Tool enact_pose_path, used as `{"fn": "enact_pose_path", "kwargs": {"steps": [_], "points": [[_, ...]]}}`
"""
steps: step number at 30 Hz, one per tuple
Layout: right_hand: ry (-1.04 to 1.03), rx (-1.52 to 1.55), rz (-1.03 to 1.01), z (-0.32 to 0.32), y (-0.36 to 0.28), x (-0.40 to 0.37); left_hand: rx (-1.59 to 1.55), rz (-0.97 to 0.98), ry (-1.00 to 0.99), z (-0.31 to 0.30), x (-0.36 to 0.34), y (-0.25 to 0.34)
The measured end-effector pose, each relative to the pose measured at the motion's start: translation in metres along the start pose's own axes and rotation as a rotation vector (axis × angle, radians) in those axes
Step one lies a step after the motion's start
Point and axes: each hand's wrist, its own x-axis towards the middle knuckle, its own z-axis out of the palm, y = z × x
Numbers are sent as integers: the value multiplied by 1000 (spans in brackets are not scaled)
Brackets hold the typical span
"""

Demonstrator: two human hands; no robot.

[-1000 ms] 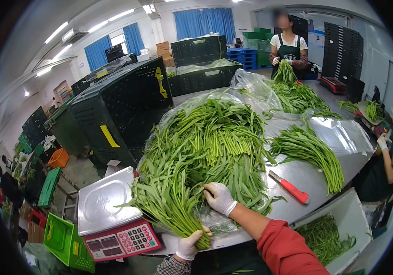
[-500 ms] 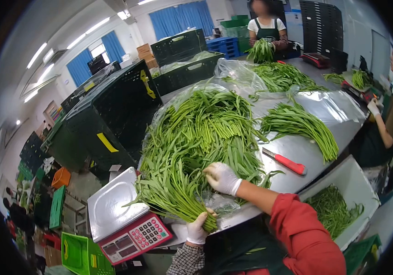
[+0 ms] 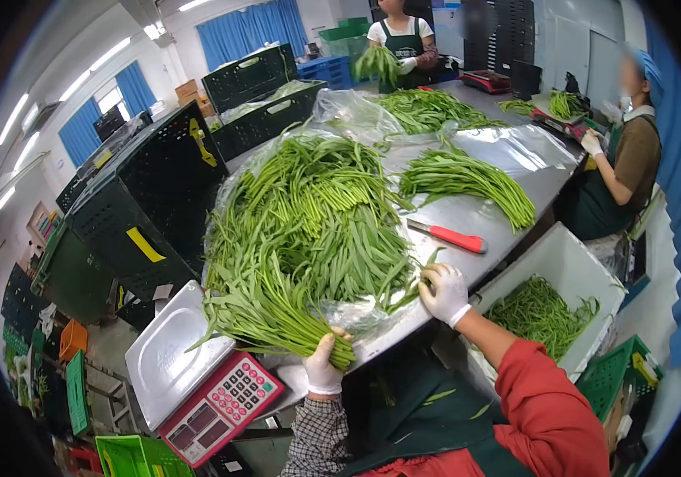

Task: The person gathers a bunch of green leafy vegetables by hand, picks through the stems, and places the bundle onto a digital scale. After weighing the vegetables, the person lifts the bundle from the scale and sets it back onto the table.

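Note:
My left hand point(image 3: 324, 370), in a white glove, is closed round the cut stem ends of a bunch of long-leaved greens point(image 3: 277, 322). The leaves of this bunch spread to the left over the edge of the scale. A large heap of the same greens point(image 3: 324, 199) lies on a plastic bag just beyond. My right hand point(image 3: 444, 292), also gloved, is at the table's near edge, right of the heap, with loosely bent fingers close to a few stray leaves. Beyond it lies a knife with a red handle point(image 3: 458, 238), and a separate bundle of greens point(image 3: 471, 181) rests behind that.
A scale point(image 3: 221, 409) with a pink keypad stands at the left. Dark crates point(image 3: 145, 199) stand behind it. A white bin point(image 3: 607, 306) with trimmings is below the table's right edge. Two co-workers point(image 3: 404, 40) point(image 3: 630, 151) stand across the table, one holding greens.
My right hand has left the heap and moved right to the table edge. My left hand still grips the bunch. The view has turned to the right.

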Motion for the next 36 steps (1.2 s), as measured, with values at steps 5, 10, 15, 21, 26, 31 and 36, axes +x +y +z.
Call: {"fn": "enact_pose_path", "kwargs": {"steps": [5, 10, 15, 21, 26, 31, 36], "points": [[57, 11, 26, -3, -2, 1, 12, -13, 13, 1, 2, -1], [37, 21, 34, -1, -1, 0, -22, -21, 27, 2, 1, 0], [27, 28, 21, 2, 3, -1, -9, -13, 51, -1, 3, -3], [46, 50, 10, 3, 4, 0, 39, -17, 39, -1, 3, -2], [28, 163, -12, -1, 7, 3, 42, -4, 39, 2, 1, 1], [91, 369, 80, -11, 24, 25, 51, 4, 57, 4, 0, 4], [104, 401, 133, -19, 35, 59, 52, 33, 46, 7, 1, 4]]}}
